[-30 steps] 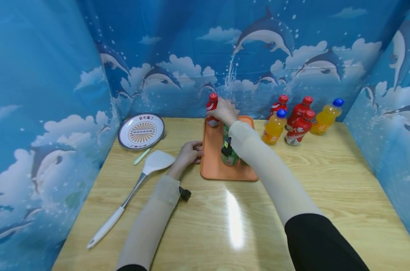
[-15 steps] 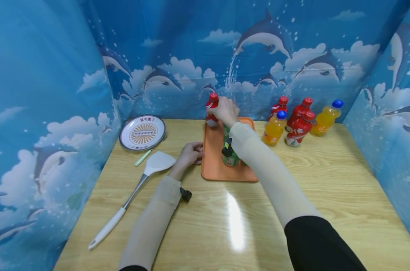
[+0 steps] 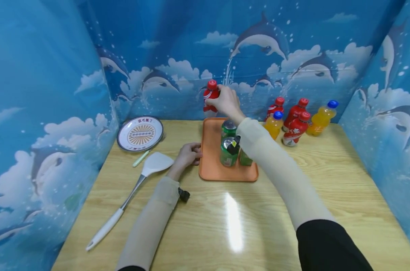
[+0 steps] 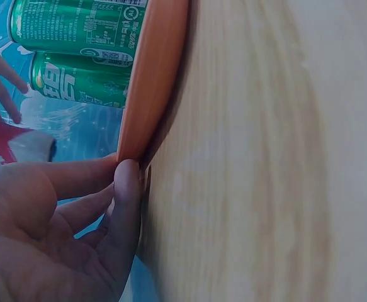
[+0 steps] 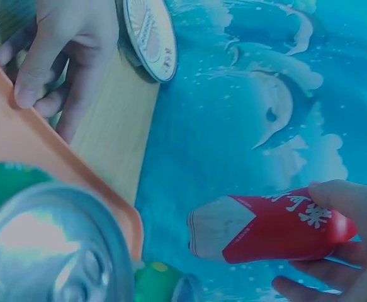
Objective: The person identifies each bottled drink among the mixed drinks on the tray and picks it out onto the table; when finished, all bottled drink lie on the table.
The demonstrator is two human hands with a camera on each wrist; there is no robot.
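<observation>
My right hand (image 3: 229, 102) holds a red-labelled drink bottle (image 3: 209, 96) near its capped top, above the far left corner of the orange tray (image 3: 209, 170). In the right wrist view the bottle (image 5: 259, 228) hangs free of the tray, its pale base exposed. My left hand (image 3: 188, 155) pinches the tray's left rim between thumb and fingers, as the left wrist view shows at the rim (image 4: 150, 88). On the tray stand a green can (image 3: 227, 155), another green can (image 3: 229, 126) behind it, and a green item (image 3: 246, 159) partly hidden by my right forearm.
Right of the tray stand several bottles: red ones (image 3: 295, 130) and orange drinks with blue caps (image 3: 321, 119). At left lie a white spatula (image 3: 154, 163), a green-handled utensil (image 3: 141, 159) and a patterned plate (image 3: 140, 134). A dolphin-print curtain (image 3: 184, 45) borders the table's back and sides.
My right hand has lifted the red bottle up off the tray's far left corner. Both green cans now show more fully. The left hand stays at the tray rim.
</observation>
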